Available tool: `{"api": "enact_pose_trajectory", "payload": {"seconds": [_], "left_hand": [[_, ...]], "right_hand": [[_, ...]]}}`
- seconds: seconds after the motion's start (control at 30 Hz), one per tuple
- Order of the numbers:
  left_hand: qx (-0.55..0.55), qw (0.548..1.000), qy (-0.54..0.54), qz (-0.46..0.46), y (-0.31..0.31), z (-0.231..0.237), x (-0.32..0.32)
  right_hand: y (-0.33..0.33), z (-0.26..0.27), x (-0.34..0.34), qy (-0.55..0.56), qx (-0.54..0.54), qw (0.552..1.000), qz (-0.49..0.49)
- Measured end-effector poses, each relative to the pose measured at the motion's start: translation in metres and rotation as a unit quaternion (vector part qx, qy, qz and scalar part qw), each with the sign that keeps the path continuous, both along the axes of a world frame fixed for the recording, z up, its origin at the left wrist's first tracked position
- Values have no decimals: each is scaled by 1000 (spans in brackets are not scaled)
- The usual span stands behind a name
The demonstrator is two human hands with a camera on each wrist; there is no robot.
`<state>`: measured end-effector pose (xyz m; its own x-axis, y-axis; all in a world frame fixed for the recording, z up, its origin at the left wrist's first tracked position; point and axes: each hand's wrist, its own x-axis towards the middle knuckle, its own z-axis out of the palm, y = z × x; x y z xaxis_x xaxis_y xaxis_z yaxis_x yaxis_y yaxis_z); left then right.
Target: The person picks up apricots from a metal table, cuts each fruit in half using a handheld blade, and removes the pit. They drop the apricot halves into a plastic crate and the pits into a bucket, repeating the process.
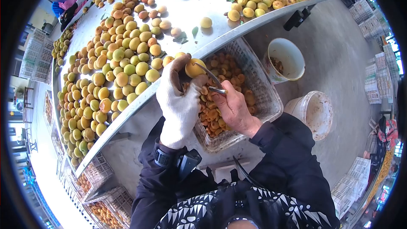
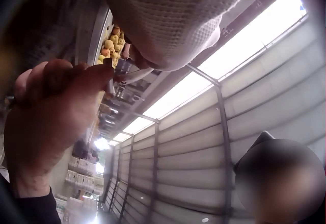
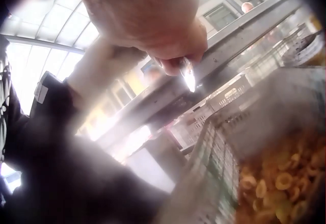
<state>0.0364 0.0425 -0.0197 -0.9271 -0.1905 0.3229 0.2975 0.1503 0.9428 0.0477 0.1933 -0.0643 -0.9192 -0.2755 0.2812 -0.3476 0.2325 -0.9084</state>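
Note:
In the head view my left hand [image 1: 178, 106], in a white glove with brown-stained fingers, holds a yellow apricot [image 1: 193, 69] at the table's edge. My bare right hand [image 1: 235, 110] grips a small knife [image 1: 210, 74], its curved blade lying against that fruit. Directly below both hands is a plastic crate [image 1: 277, 109] of cut apricot pieces [image 1: 215, 124]. The left wrist view has the white glove [image 2: 173, 25] above and the right hand [image 2: 56, 107] facing it. From the right wrist, a shiny metal end of the knife [image 3: 189, 76] pokes out below the fist.
Whole apricots [image 1: 123, 66] cover much of the metal table [image 1: 207, 38]. Two white buckets [image 1: 292, 51] stand right of the crate, one holding some scraps. More crates [image 1: 116, 199] of fruit sit at lower left. Another person [image 1: 72, 0] is at the table's far left.

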Motion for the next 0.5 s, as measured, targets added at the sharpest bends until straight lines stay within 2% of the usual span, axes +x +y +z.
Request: {"api": "enact_pose_trajectory", "payload": {"seconds": [0.2, 0.4, 0.47, 0.5], "left_hand": [[-67, 996, 66, 1, -2, -8, -3], [-10, 999, -30, -14, -1, -3, -10], [103, 987, -109, -57, -3, -5, -14], [117, 982, -135, -64, -2, -4, -15]], "right_hand": [[0, -3, 2, -25, 9, 1000, 0], [-1, -11, -1, -19, 35, 999, -12], [-1, -12, -3, -19, 54, 998, -22], [-1, -12, -4, -4, 78, 996, -34]]}}
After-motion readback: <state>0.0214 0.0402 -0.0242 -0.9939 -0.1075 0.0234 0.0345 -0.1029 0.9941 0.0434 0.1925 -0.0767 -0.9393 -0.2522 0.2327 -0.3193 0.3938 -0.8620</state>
